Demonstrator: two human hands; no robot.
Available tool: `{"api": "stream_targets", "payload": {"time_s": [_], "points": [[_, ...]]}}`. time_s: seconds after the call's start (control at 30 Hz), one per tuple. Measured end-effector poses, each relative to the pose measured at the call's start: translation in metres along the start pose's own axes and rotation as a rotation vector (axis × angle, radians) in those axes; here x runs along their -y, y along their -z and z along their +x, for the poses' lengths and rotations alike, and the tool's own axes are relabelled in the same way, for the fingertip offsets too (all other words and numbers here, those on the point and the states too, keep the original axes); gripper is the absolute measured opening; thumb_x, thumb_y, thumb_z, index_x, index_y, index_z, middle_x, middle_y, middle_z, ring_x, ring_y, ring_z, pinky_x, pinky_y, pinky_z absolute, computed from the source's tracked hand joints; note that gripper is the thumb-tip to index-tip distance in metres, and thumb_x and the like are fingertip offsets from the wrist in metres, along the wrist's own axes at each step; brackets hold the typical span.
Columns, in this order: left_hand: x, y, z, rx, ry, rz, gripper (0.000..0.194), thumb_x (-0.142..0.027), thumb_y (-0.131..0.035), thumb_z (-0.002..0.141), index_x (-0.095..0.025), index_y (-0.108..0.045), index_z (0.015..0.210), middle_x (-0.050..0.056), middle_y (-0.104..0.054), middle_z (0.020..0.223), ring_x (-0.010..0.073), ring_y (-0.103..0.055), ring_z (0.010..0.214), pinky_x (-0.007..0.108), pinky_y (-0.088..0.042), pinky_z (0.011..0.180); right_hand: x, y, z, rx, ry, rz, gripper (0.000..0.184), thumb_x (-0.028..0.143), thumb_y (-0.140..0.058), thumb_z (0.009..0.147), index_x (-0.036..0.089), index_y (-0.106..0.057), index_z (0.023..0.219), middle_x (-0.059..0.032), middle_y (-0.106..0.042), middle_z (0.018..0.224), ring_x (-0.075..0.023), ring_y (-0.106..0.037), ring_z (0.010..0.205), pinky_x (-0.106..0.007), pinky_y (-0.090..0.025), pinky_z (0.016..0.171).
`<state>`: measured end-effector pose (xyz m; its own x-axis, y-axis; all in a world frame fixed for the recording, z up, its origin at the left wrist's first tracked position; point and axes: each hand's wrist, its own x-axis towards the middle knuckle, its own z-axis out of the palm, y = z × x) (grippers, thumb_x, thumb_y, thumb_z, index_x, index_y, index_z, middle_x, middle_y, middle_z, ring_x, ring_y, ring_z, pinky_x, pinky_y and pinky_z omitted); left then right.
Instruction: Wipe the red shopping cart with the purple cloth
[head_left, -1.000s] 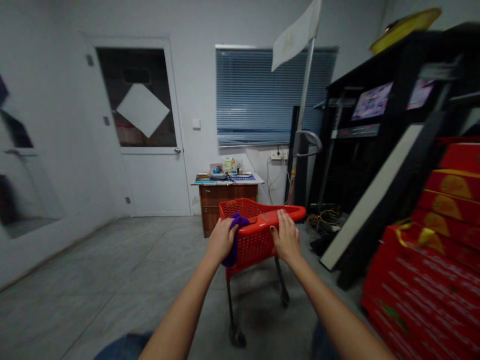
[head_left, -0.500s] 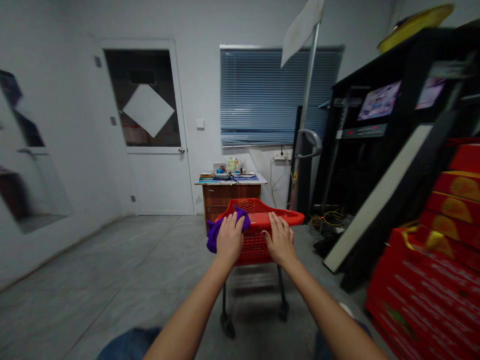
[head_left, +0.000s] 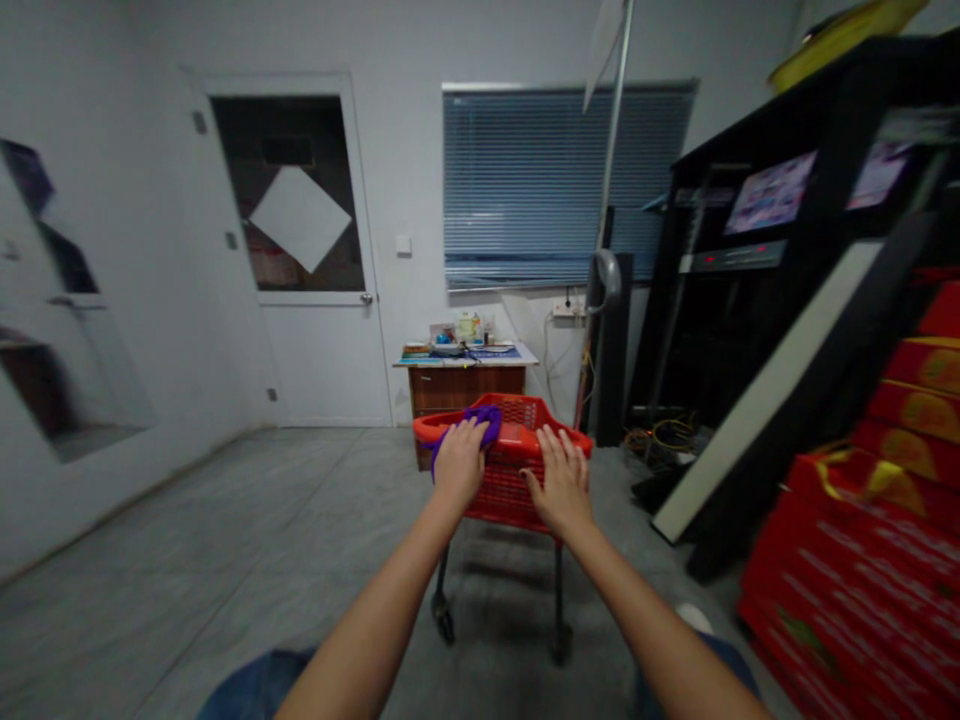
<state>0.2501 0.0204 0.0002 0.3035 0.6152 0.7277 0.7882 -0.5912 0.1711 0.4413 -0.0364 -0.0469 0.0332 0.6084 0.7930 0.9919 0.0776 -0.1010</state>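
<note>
My left hand (head_left: 459,462) is pressed on a crumpled purple cloth (head_left: 484,420) on the near rim of a red plastic shopping cart (head_left: 506,495). Part of the cloth is hidden under my fingers. My right hand (head_left: 562,482) lies on the same rim with its fingers spread and holds nothing. The wheeled cart stands on a grey floor, and its mesh basket is visible between my hands.
A wooden cabinet (head_left: 465,392) with papers and small items stands behind the cart. To the right are a black shelf unit (head_left: 757,320), stacked red cartons (head_left: 877,530), floor cables (head_left: 652,435) and a metal pole (head_left: 611,180). A white door (head_left: 322,360) is at the back left.
The cart has rolled farther away and turned. The purple cloth has shifted from the cart's side, up under my left hand, onto the rim.
</note>
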Motion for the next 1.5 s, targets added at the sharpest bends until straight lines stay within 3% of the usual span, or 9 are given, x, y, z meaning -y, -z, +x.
{"api": "stream_targets", "payload": {"time_s": [0.23,0.37,0.53,0.63,0.77,0.87,1.17,1.4,1.5], "points": [[0.053,0.020,0.012,0.046,0.149,0.042,0.036,-0.022,-0.043,0.097,-0.020,-0.062,0.128,0.010,-0.068,0.129,0.0277,-0.056,0.128,0.053,-0.032,0.117,0.002,0.001,0.001,-0.004,0.017,0.037,0.070,0.058,-0.038,0.097,0.020,-0.029,0.155,-0.0085,-0.042,0.155,-0.0277,-0.028,0.146,-0.048,-0.019,0.118],[0.035,0.017,0.012,0.027,0.135,0.093,0.036,-0.022,-0.042,0.097,-0.016,-0.063,0.125,0.012,-0.069,0.127,0.0268,-0.059,0.124,0.049,-0.033,0.117,0.009,-0.003,0.001,-0.025,-0.005,0.057,0.073,0.060,-0.039,0.096,0.019,-0.028,0.156,-0.0099,-0.042,0.155,-0.0299,-0.026,0.146,-0.050,-0.018,0.118],[-0.004,0.003,0.002,0.045,-0.079,0.075,0.044,-0.017,-0.046,0.094,-0.018,-0.055,0.137,0.012,-0.057,0.144,0.0239,-0.051,0.135,0.046,-0.030,0.121,0.005,-0.003,0.001,-0.034,0.008,0.047,0.072,0.060,-0.038,0.096,0.019,-0.029,0.155,-0.0098,-0.042,0.155,-0.0296,-0.026,0.146,-0.050,-0.018,0.118],[0.008,0.007,0.003,0.081,-0.085,0.023,0.043,-0.022,-0.047,0.095,-0.021,-0.055,0.138,0.010,-0.058,0.143,0.0237,-0.051,0.135,0.048,-0.029,0.121,-0.001,-0.001,0.000,-0.030,0.027,0.029,0.071,0.060,-0.038,0.097,0.019,-0.031,0.154,-0.0090,-0.043,0.154,-0.0279,-0.027,0.146,-0.049,-0.018,0.119],[0.048,0.020,0.012,0.082,0.115,0.022,0.038,-0.028,-0.045,0.098,-0.023,-0.059,0.133,0.009,-0.066,0.133,0.0255,-0.056,0.128,0.053,-0.029,0.119,0.000,-0.002,0.001,-0.038,0.025,0.025,0.069,0.060,-0.037,0.097,0.017,-0.036,0.151,-0.0095,-0.044,0.154,-0.0276,-0.027,0.146,-0.047,-0.017,0.119],[0.055,0.025,0.015,0.088,0.189,0.045,0.037,-0.027,-0.044,0.098,-0.023,-0.061,0.130,0.009,-0.065,0.134,0.0276,-0.054,0.131,0.056,-0.026,0.119,0.008,-0.005,0.001,-0.052,0.007,0.038,0.070,0.061,-0.037,0.097,0.016,-0.038,0.150,-0.0103,-0.045,0.153,-0.0288,-0.028,0.145,-0.048,-0.017,0.118],[-0.016,0.013,0.018,0.214,-0.046,-0.030,0.041,-0.025,-0.046,0.097,-0.022,-0.055,0.137,0.009,-0.057,0.144,0.0236,-0.049,0.136,0.050,-0.026,0.121,0.028,-0.005,0.004,-0.034,-0.029,0.020,0.073,0.061,-0.034,0.098,0.012,-0.035,0.151,-0.0121,-0.043,0.154,-0.0287,-0.026,0.146,-0.048,-0.015,0.119],[0.035,0.024,0.027,0.153,0.148,-0.025,0.036,-0.027,-0.046,0.098,-0.022,-0.062,0.130,0.010,-0.068,0.130,0.0249,-0.059,0.125,0.051,-0.030,0.118,0.004,0.003,-0.008,-0.070,-0.079,0.060,0.072,0.056,-0.028,0.101,0.017,-0.012,0.159,-0.0133,-0.031,0.160,-0.0277,-0.023,0.149,-0.049,-0.026,0.116],[0.034,0.025,0.026,0.125,0.168,0.006,0.035,-0.025,-0.047,0.097,-0.019,-0.064,0.127,0.012,-0.069,0.127,0.0266,-0.061,0.122,0.049,-0.035,0.114,0.004,-0.001,-0.012,-0.098,-0.092,0.119,0.075,0.059,-0.030,0.100,0.019,-0.007,0.159,-0.0142,-0.030,0.161,-0.0290,-0.023,0.148,-0.050,-0.031,0.114]]}}
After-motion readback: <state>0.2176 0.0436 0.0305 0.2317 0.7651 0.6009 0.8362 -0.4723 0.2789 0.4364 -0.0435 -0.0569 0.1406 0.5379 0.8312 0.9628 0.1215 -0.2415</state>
